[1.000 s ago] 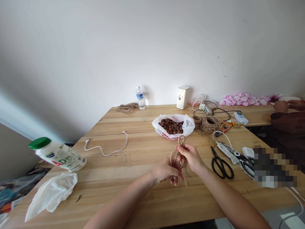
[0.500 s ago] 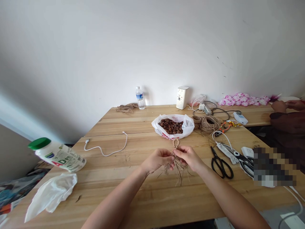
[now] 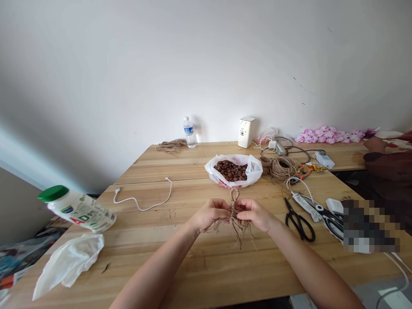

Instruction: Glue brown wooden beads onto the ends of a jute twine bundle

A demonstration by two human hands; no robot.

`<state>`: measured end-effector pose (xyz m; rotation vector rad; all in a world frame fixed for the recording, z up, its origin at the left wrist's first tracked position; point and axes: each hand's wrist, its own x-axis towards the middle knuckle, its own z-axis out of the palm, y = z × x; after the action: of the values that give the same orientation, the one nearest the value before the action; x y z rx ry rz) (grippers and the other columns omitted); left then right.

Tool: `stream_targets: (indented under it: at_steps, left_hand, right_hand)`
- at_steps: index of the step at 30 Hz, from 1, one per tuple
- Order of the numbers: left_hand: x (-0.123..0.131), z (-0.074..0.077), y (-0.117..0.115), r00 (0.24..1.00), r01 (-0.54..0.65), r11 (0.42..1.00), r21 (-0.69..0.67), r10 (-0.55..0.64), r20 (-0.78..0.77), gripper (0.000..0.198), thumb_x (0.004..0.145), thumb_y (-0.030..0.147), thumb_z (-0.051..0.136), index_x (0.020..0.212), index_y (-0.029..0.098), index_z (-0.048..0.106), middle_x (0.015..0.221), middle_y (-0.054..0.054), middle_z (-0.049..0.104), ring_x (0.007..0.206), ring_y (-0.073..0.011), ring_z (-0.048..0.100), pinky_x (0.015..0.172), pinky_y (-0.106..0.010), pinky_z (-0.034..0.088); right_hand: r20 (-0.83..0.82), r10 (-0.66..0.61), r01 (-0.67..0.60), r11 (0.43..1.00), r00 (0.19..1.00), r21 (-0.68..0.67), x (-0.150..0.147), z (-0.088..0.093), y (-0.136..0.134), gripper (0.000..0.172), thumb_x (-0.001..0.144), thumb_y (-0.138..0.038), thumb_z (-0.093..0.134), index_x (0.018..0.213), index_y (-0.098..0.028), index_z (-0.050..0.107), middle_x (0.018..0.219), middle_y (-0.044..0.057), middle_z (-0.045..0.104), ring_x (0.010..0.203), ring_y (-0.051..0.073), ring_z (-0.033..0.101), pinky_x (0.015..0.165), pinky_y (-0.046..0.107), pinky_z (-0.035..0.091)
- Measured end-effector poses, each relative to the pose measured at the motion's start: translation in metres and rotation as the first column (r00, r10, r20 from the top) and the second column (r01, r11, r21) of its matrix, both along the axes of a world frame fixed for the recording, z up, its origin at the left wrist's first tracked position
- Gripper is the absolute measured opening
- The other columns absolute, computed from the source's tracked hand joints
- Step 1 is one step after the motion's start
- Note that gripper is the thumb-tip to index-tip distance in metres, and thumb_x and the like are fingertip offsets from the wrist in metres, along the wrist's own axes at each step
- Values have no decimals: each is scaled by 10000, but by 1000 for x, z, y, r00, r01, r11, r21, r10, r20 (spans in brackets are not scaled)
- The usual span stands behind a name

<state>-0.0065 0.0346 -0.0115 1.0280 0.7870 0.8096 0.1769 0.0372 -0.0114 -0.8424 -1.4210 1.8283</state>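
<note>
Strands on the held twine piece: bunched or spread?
Spread: the strands fan out to both sides below the loop, some hanging between.

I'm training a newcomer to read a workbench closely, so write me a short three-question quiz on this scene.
1. True or false: the clear plastic bottle with a blue label stands upright.

2. Which lies closest to that bottle?
A) bundle of brown twine
B) curved white cable
C) black-handled scissors

3. Fill in: the left hand and right hand hold a brown twine piece topped by a ____.

Key: 1 true; 2 A; 3 loop.
</note>
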Motion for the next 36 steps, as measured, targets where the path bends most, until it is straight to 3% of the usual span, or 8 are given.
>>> stream_targets:
  at_steps: [7,12,18,25,29,31,33,36]
  left_hand:
    - [-2,3,1,999,-17,999,51,20,-48,148,562,195,706,627,117,598,555,-16,612,515,-115,551,534,-238,392]
    - [-4,8,3,981,-67,994,89,82,-176,155,558,219,700,605,122,589,544,-16,609,492,-109,541,492,-226,381]
    - [-7,15,6,970,-121,991,54,130,-204,163,542,226,687,576,139,554,502,1,587,429,-103,519,431,-224,381]
    - [-15,18,10,951,-189,972,138,216,-220,171,541,241,692,568,133,563,540,-2,587,443,-92,511,455,-227,401]
    - [-16,15,11,958,-160,969,190,199,-205,161,574,245,689,606,123,587,563,-16,602,482,-101,521,492,-232,405]
    - [-14,13,11,968,-139,974,176,171,-182,157,587,239,687,624,121,591,562,-18,603,488,-104,520,492,-232,395]
    - [-11,10,9,980,-123,982,142,143,-140,149,588,227,688,629,120,593,555,-13,594,491,-105,519,489,-231,386]
    - [-5,6,6,995,-83,990,115,89,-41,130,574,193,692,600,118,589,610,-16,600,504,-100,520,509,-239,396]
  right_hand:
    - [84,-15,10,998,996,56,1,1,0,179,719,-284,636,767,-116,599,557,-26,539,426,55,429,392,172,315]
    - [213,3,-10,999,977,34,7,0,5,222,745,-348,623,772,-138,556,623,-23,553,396,36,423,338,151,241]
    - [173,53,-35,994,983,-107,26,7,15,262,745,-384,614,738,-143,511,581,-11,576,357,36,393,328,160,194]
    - [173,81,-64,993,982,-104,61,16,26,323,775,-432,570,671,-133,511,554,20,582,371,58,415,341,174,205]
    - [336,-103,67,991,936,117,70,13,33,332,767,-454,577,705,-128,594,729,78,637,604,149,572,468,225,386]
    - [337,-340,213,908,878,359,63,11,33,287,754,-435,606,808,-154,631,903,85,643,837,203,585,680,293,459]
    - [244,-474,293,796,846,530,50,7,29,269,776,-407,599,933,-190,622,1085,76,598,1036,223,525,876,345,412]
    - [154,-392,241,782,907,574,24,2,18,296,814,-373,569,1060,-209,574,1191,76,542,1118,214,482,950,359,370]
